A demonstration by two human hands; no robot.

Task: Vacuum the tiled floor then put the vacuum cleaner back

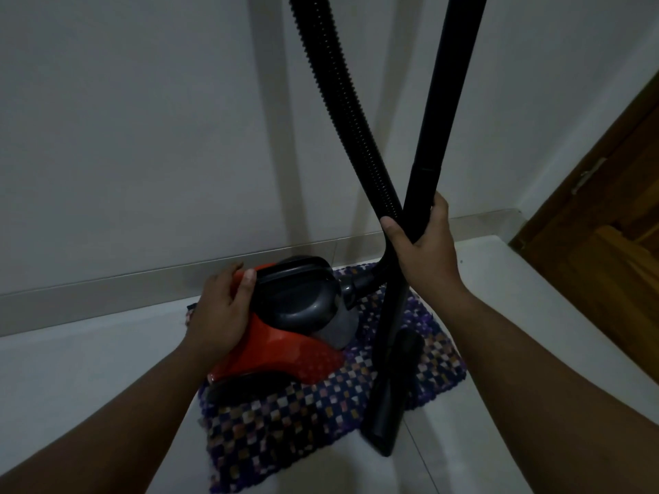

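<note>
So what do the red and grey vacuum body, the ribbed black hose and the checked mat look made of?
Red and grey vacuum body: moulded plastic, glossy highlights. Ribbed black hose: flexible corrugated plastic, probably. Checked mat: woven or knotted fabric, judging by its bumpy squares.

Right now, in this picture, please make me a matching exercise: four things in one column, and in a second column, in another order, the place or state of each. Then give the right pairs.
Things:
1. left hand
2. right hand
3. vacuum cleaner
4. hose

Places or states:
A. stands on the checkered mat
B. grips the black tube
C. rises from the front of the machine and leaves the picture at the top
D. rests on the red and black body

Right pairs: 1-D, 2-B, 3-A, 4-C
</note>
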